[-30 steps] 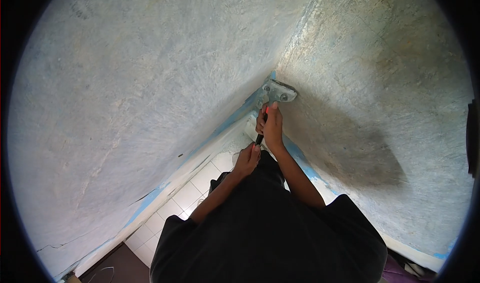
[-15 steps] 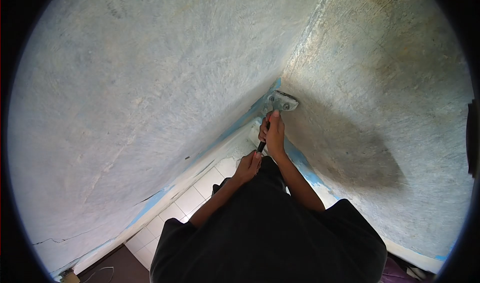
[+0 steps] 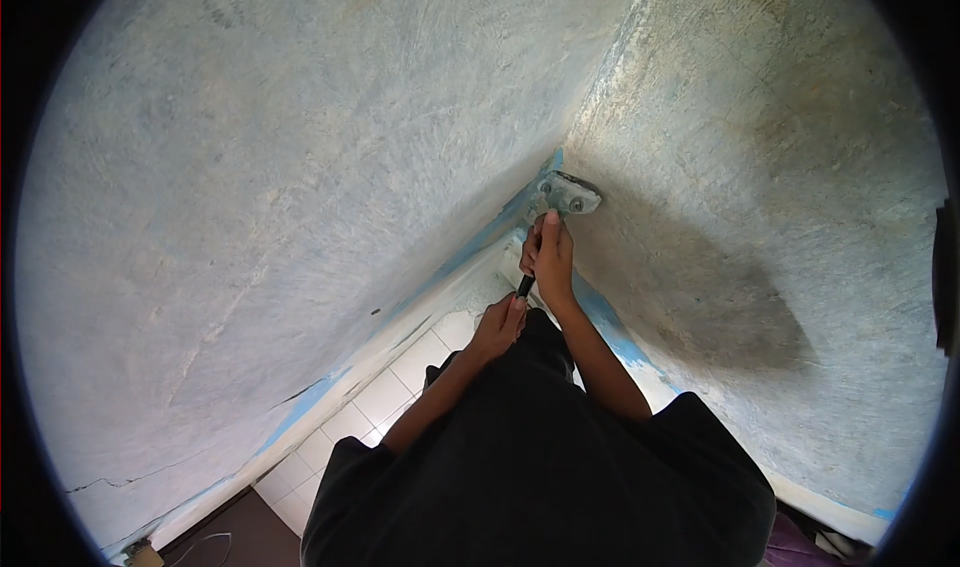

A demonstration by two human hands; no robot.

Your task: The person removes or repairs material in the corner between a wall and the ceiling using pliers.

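A scraper point(image 3: 573, 196) with a wide, grey-smeared metal head and two bolts lies against the right wall point(image 3: 720, 217), close to the corner. My right hand point(image 3: 549, 257) is closed round the upper part of its black handle, thumb pointing up toward the head. Lower down, my left hand point(image 3: 499, 326) grips the end of the same handle. Strips of blue paint point(image 3: 500, 224) show on the walls low in the corner, just beside the scraper head.
To the left rises another grey, rough-plastered wall point(image 3: 260, 187) with a crack low down. White floor tiles point(image 3: 395, 377) lie below it. At the lower left is a dark brown surface point(image 3: 225, 532) with a thin cable. Purple cloth point(image 3: 800, 542) shows at lower right.
The scraper head has shifted slightly up and to the right along the wall, and my right hand has moved with it. Both hands keep their grip.
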